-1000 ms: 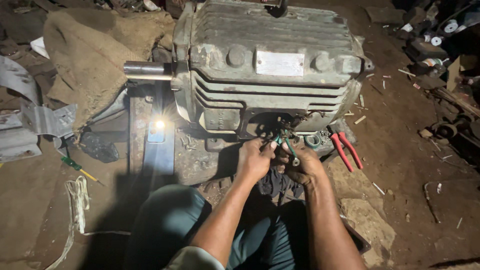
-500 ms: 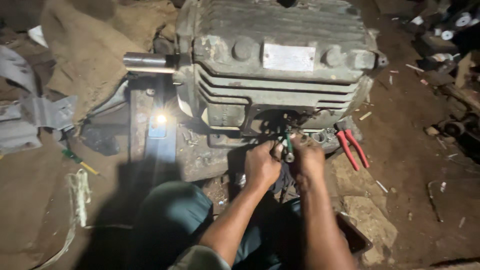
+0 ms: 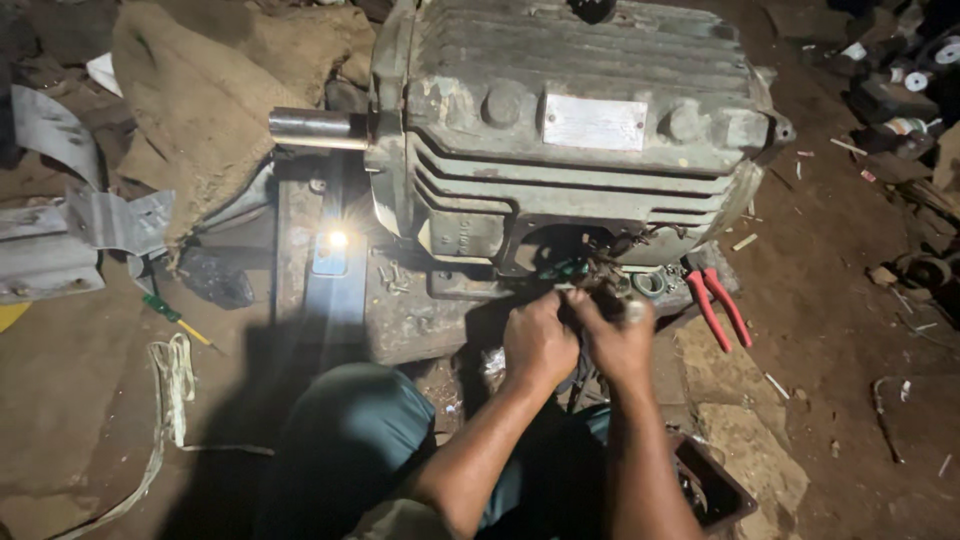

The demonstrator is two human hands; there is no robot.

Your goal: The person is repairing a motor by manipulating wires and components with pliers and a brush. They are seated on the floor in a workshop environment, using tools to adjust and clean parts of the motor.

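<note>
While both hands meet at the open terminal recess low on the side of a big electric motor (image 3: 570, 130), the left hand (image 3: 538, 342) is curled into a loose fist beside a tangle of wire leads (image 3: 600, 272), its fingers apparently closed on them, though the exact grip cannot be told. The right hand (image 3: 620, 342), touching the left, is pinched around a small green-handled tool (image 3: 562, 270) that points up and left into the recess. The leads lie just ahead of and above both hands, the left a shade nearer to the opening's left side.

The motor is ribbed cast metal in worn grey-green paint, its long axis running left to right, a bare steel shaft (image 3: 310, 128) jutting from the left end and a dull rectangular plate (image 3: 594, 122) on its flank. Red-handled pliers (image 3: 718, 305) rest just right of the hands on the dirt floor (image 3: 850, 300). A small lamp (image 3: 337, 240) glares on the steel base to the left, near a green screwdriver (image 3: 165, 312) and rough sacking (image 3: 200, 120).
</note>
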